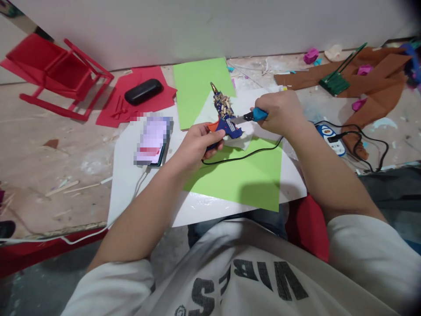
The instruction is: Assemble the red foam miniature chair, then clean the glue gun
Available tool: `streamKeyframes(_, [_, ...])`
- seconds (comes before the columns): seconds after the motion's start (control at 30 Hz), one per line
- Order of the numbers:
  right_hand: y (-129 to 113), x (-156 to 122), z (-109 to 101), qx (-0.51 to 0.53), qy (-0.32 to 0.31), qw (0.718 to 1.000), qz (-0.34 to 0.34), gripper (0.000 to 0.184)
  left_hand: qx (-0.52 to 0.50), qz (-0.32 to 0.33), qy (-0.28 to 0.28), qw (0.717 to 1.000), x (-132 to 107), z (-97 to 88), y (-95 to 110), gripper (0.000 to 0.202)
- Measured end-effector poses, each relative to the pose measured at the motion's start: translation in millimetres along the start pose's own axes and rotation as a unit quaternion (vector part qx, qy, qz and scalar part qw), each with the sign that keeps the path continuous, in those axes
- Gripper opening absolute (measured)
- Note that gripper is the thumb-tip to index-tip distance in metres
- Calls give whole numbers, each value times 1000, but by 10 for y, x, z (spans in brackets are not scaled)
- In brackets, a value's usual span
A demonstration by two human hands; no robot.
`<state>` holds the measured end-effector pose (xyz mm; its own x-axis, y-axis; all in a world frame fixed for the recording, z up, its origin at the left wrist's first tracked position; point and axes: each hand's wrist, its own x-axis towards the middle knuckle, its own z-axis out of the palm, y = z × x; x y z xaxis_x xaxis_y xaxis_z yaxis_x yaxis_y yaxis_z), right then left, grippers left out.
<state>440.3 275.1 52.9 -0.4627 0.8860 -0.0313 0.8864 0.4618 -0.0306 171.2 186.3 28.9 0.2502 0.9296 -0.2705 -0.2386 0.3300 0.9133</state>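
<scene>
My left hand is closed round the handle of a blue glue gun with an orange trigger, its brass nozzle pointing up and away. Dried glue crusts the barrel. My right hand grips a blue-handled tool, probably scissors, whose metal blade tip touches the back of the gun. The gun's black cord trails right across a green paper sheet lying on white card.
A phone lies left of the hands on the white card. A black case rests on red paper, with a red miniature chair at far left. A power strip and brown felt lie right. Another green sheet lies behind.
</scene>
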Motion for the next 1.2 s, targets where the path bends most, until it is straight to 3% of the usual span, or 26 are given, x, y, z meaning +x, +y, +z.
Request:
streamKeyframes(0.23, [-30, 42, 2, -14, -15, 1000, 18, 38, 22, -11, -29, 999, 0, -17, -27, 50])
streamKeyframes(0.77, [-88, 54, 1, 0, 7, 999, 54, 36, 95, -4, -50, 994, -60, 26, -20, 56])
streamKeyframes(1.0, [7, 90, 68, 18, 18, 998, 58, 42, 108, -19, -62, 992, -93, 12, 15, 57])
streamKeyframes(1.2, [177, 115, 65, 29, 55, 991, 117, 52, 93, -55, -88, 990, -81, 44, -99, 58])
